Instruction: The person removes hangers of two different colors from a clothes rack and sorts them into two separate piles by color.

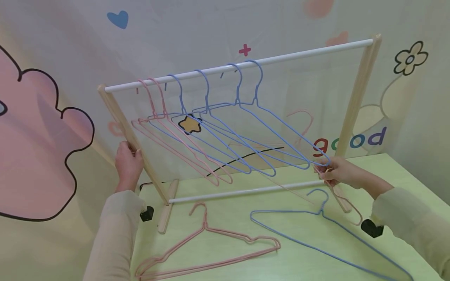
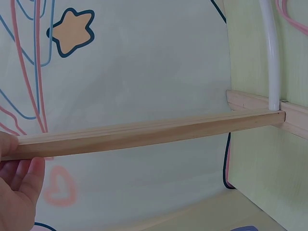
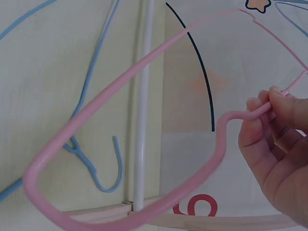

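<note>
My left hand (image 1: 128, 166) grips the wooden left upright (image 2: 144, 137) of a small clothes rack. In the right wrist view, the fingertips and thumb of my right hand (image 3: 279, 139) pinch the shoulder of a pink hanger (image 3: 187, 190). In the head view that hanger's hook (image 1: 309, 117) points up inside the frame, behind the hanging ones, and one end sticks out below the hand. From the white top rail (image 1: 309, 52) hang two pink hangers (image 1: 197, 158) on the left and several blue hangers (image 1: 281, 125) towards the middle.
Another pink hanger (image 1: 242, 234) lies on the pale green table (image 1: 225, 269), in front of the rack. Right of it lies a blue hanger (image 1: 288, 236). A white lower bar (image 1: 242, 192) joins the rack's feet. Behind everything hangs a printed cloth (image 1: 197, 35).
</note>
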Demonstrator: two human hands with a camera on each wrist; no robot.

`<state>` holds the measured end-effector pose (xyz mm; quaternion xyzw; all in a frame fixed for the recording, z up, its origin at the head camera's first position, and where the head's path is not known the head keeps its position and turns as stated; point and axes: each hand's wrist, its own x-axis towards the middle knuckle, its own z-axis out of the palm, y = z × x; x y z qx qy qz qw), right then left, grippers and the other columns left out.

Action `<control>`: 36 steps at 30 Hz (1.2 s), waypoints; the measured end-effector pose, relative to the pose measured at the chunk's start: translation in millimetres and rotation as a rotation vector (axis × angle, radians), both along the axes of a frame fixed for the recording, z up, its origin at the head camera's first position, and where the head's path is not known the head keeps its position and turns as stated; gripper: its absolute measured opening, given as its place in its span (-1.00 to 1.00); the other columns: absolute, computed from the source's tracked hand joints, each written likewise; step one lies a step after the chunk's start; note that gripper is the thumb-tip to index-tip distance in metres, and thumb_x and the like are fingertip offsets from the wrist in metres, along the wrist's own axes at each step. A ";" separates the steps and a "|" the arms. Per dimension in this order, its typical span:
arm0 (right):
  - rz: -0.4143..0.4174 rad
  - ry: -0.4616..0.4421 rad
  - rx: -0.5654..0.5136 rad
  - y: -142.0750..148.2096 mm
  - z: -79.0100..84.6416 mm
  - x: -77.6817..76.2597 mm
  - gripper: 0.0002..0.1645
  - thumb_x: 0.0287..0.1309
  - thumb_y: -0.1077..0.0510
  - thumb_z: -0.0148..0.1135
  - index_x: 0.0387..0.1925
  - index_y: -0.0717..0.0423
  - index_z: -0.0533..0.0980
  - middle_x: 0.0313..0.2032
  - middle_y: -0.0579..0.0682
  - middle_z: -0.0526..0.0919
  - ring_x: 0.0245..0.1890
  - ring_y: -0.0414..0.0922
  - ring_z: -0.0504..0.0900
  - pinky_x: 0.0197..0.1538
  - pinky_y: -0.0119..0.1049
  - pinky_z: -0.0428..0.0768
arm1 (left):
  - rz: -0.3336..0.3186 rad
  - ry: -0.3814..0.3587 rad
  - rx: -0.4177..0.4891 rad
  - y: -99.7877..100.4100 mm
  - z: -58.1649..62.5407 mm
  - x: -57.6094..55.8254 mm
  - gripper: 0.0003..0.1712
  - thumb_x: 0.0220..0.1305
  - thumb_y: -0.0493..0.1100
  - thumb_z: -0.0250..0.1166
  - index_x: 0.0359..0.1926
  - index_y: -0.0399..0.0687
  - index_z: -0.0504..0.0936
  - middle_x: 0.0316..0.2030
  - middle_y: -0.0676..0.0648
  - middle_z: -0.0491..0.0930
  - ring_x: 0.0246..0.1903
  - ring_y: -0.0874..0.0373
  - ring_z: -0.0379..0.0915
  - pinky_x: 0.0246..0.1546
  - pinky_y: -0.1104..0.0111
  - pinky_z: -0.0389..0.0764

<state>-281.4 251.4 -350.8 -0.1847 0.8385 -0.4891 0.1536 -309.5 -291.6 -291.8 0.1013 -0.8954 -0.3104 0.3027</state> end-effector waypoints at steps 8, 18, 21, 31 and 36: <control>0.122 -0.037 -0.089 -10.0 -25.1 -0.2 -0.94 0.14 0.35 -0.03 -0.35 0.16 0.32 -0.53 -0.09 0.36 -0.60 -0.22 0.41 -0.55 -0.39 0.48 | 0.003 0.014 -0.005 -0.9 0.0 -0.8 -0.72 0.22 -0.27 -0.01 -0.11 -0.39 0.27 -0.20 -0.34 0.37 -0.12 -0.21 0.34 -0.07 0.06 0.34; 0.226 -0.179 -0.136 -33.8 -51.9 4.0 -0.94 0.16 0.31 -0.03 -0.31 0.25 0.35 -0.53 -0.06 0.40 -0.60 -0.23 0.42 -0.55 -0.43 0.45 | 0.003 0.023 -0.005 -2.4 -1.8 -2.9 -0.72 0.21 -0.26 0.01 -0.11 -0.38 0.28 -0.20 -0.34 0.38 -0.11 -0.20 0.35 -0.05 0.06 0.33; 0.257 -0.209 -0.150 -40.5 -56.2 6.2 -0.96 0.16 0.32 -0.04 -0.34 0.25 0.35 -0.54 -0.07 0.40 -0.62 -0.24 0.42 -0.56 -0.43 0.44 | 0.002 0.024 -0.005 -2.3 -2.3 -3.0 -0.72 0.21 -0.25 0.01 -0.11 -0.37 0.28 -0.20 -0.33 0.38 -0.11 -0.20 0.36 -0.06 0.06 0.33; 0.307 -0.254 -0.116 -68.0 -69.6 15.3 -0.92 0.12 0.36 -0.04 -0.37 0.38 0.31 -0.56 -0.09 0.40 -0.65 -0.24 0.38 -0.56 -0.41 0.41 | 0.005 0.048 -0.004 -2.1 -2.3 -2.1 -0.73 0.20 -0.27 0.02 -0.12 -0.38 0.30 -0.21 -0.34 0.39 -0.12 -0.20 0.36 -0.04 0.06 0.33; 0.339 -0.283 -0.112 -84.0 -72.7 18.3 -0.79 0.10 0.32 0.02 -0.36 0.48 0.28 -0.60 -0.08 0.37 -0.67 -0.23 0.36 -0.58 -0.43 0.38 | 0.004 0.057 -0.003 -0.8 -0.8 -0.6 -0.73 0.19 -0.28 0.02 -0.13 -0.39 0.30 -0.22 -0.35 0.40 -0.12 -0.21 0.36 -0.04 0.06 0.34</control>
